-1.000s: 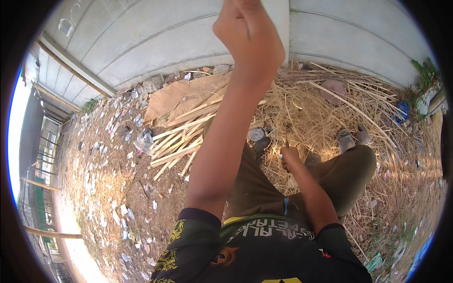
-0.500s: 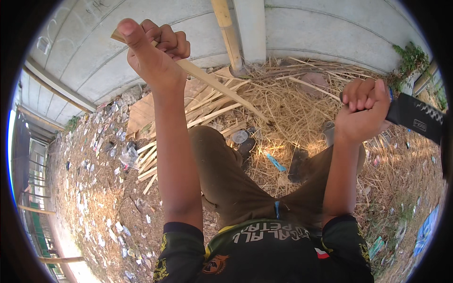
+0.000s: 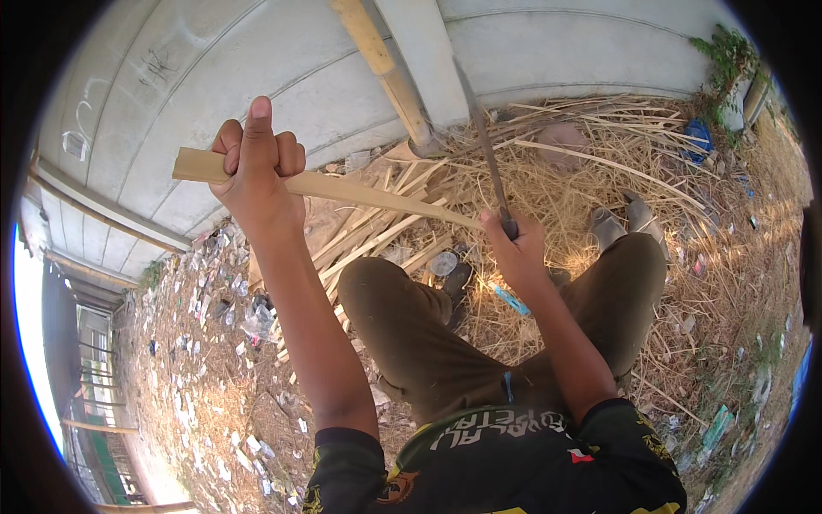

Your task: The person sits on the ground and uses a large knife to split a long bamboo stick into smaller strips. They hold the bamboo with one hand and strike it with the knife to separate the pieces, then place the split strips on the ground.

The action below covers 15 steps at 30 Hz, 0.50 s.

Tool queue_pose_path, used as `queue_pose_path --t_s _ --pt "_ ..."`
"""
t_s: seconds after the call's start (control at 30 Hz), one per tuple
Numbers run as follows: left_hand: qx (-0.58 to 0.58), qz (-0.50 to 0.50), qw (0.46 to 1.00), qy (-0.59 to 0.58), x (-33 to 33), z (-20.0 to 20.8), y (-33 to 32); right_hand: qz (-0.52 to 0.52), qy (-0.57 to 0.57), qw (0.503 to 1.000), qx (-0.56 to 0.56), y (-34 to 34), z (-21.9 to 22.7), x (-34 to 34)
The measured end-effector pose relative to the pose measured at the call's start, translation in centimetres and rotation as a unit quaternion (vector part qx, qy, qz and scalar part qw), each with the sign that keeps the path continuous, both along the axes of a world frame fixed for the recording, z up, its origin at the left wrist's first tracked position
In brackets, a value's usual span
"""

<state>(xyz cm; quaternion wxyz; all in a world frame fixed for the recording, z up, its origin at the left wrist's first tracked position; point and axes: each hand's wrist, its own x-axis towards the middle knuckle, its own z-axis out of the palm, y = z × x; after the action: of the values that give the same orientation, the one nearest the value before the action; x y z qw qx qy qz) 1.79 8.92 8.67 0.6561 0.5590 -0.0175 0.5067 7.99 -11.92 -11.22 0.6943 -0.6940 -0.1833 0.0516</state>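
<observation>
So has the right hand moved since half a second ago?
Yes. The right hand has dropped from wall height leftward, over the straw, gripping a blade.

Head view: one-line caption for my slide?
Seated person's left hand grips a bamboo strip while the right hand holds a long blade against it.

1 head camera looks steeply down, close above the raised arms.

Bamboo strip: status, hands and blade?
Left hand fisted on bamboo strip, raised. Right hand in a grip on knife, blade up, meeting the strip's far end. Split bamboo pile beyond the knees; nothing between the hands.
</observation>
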Motion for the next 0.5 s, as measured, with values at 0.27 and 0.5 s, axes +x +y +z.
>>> queue_pose_path --t_s 0.27,0.5 --pt "0.031 -0.028 0.999 0.017 2.9 0.6 -4.3 0.050 0.219 0.933 -0.280 2.3 -18.4 1.1" --pt "0.002 -0.039 0.999 -0.002 1.8 0.6 -2.9 0.045 0.056 0.969 -0.236 2.3 -11.3 -1.3"
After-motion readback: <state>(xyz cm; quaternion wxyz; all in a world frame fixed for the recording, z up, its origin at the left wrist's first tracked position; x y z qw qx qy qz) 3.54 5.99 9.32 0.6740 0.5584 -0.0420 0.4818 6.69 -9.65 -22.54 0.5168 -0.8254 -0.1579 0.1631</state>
